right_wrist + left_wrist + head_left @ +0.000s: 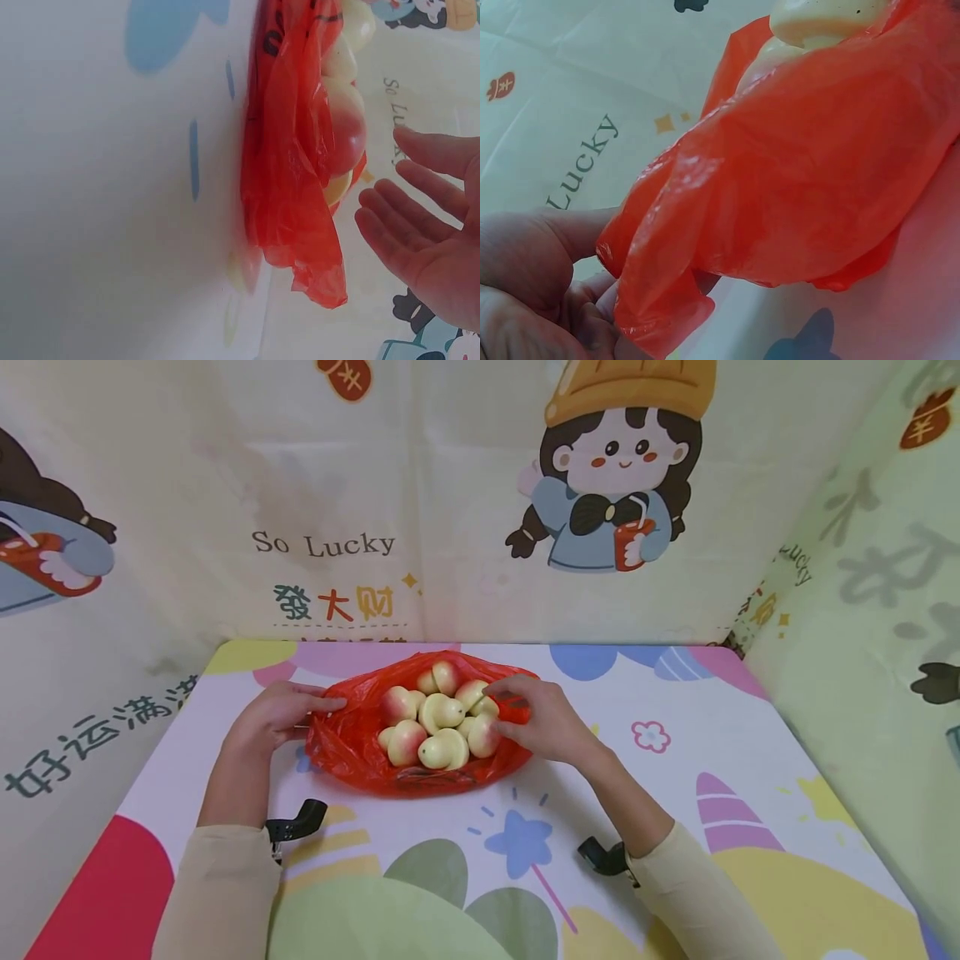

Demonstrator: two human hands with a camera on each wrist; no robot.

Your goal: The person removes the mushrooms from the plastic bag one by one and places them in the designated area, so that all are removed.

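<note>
A red plastic bag point(337, 756) lies spread open on the table, holding several cream, mushroom-shaped pieces point(407, 745) with pink blush on their rounded caps. At its left side, my left hand point(279, 710) pinches the bag's edge, thumb on top and fingers partly hidden beneath. The left wrist view shows the crumpled red film point(772, 187) running up from that hand point(525, 277). Over the right rim, my right hand point(546, 717) has its fingers reaching toward the pieces. Seen from the right wrist, this hand point(439, 225) has spread fingers with nothing between them, beside a pink-tinged piece point(345, 124).
Under the bag is a table with a colourful printed cover point(600, 827). A cream printed curtain point(465, 527) stands behind it and along both sides. Each wrist carries a small black camera, one at the left sleeve point(300, 821) and one at the right point(600, 857).
</note>
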